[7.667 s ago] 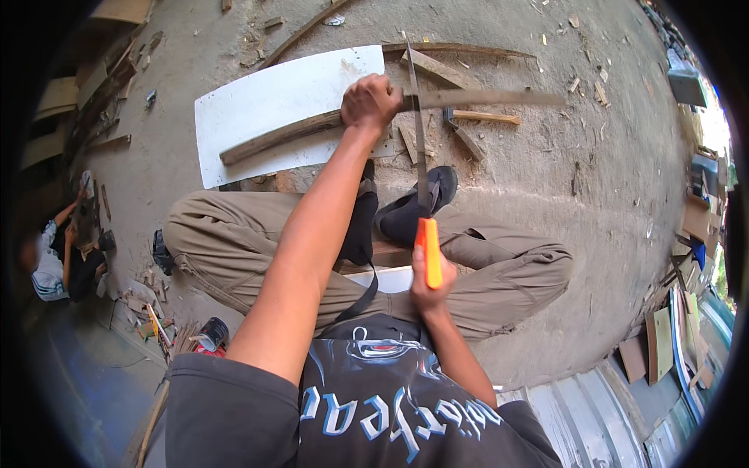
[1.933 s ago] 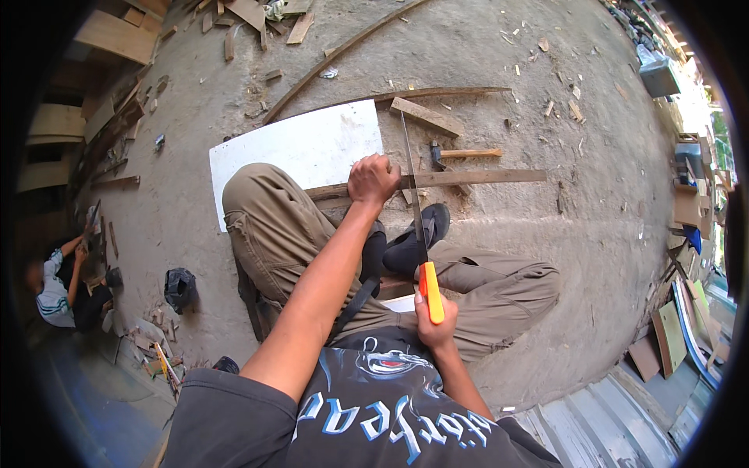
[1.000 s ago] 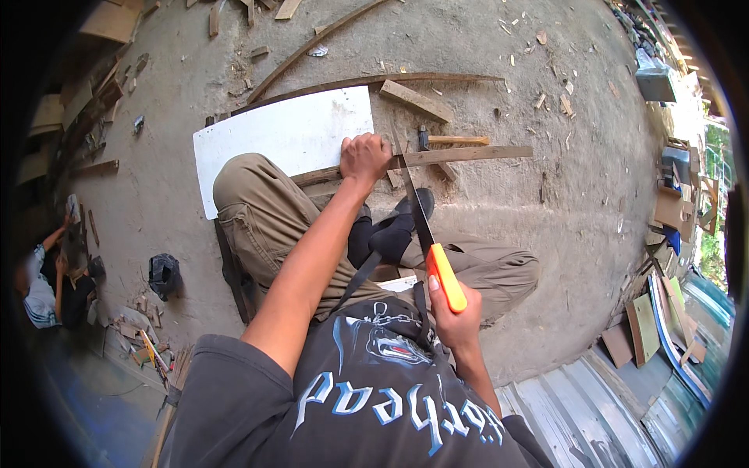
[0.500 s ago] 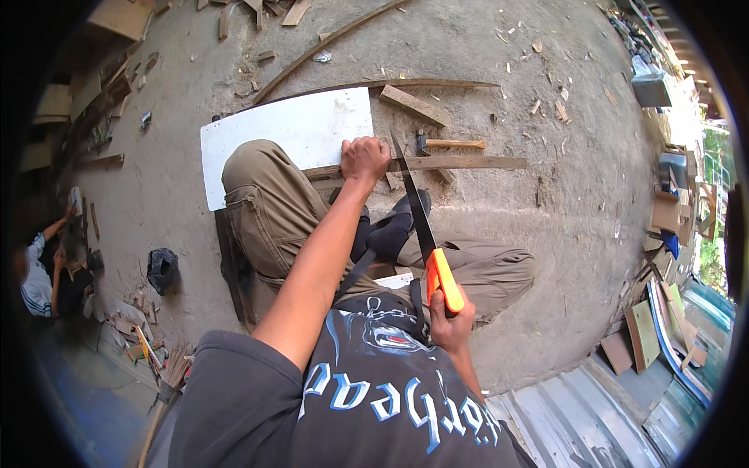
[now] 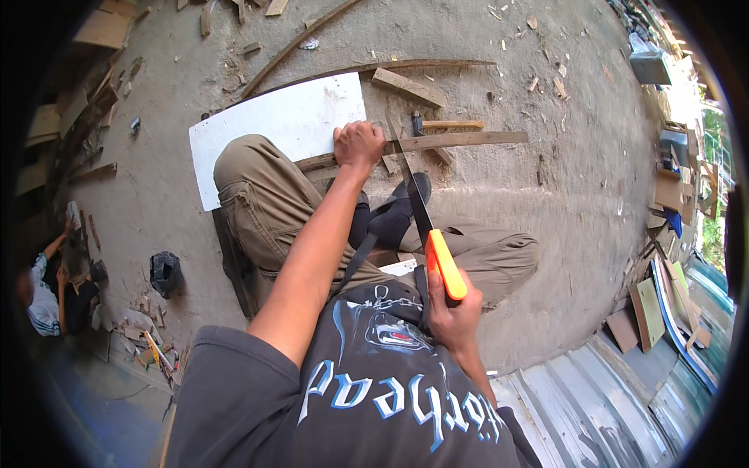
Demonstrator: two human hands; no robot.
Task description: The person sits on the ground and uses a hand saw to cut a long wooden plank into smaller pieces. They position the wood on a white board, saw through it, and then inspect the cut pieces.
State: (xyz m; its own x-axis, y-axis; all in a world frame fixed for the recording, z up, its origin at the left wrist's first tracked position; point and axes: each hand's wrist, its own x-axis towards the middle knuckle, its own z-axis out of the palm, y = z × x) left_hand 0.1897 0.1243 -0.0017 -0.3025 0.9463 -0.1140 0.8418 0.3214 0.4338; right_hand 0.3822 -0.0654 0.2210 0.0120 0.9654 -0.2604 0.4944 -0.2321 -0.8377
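Note:
My right hand (image 5: 456,312) is wrapped round the orange and black handle of a hand saw (image 5: 421,209). The dark blade runs up and slightly left, its far part crossing a wooden strip (image 5: 468,140) just right of my left hand. My left hand (image 5: 360,143) is closed over that strip and presses on it, with the fingers curled. Beneath the left end of the strip lies a white board (image 5: 281,109), partly covered by my bent left knee. A hammer (image 5: 449,124) with a wooden handle lies beyond the strip, next to a short wooden block (image 5: 408,87).
Long curved wood strips (image 5: 390,65) lie past the board. Wood scraps (image 5: 257,48) litter the ground. A black bag (image 5: 164,274) stands at left, near another person (image 5: 48,296). Corrugated metal sheets (image 5: 573,413) lie at lower right, with leaning boards (image 5: 646,313) nearby.
My right hand and the saw have shifted slightly, the blade still across the strip. My left hand keeps its hold. The whole view has moved a little, so the ground things appear higher.

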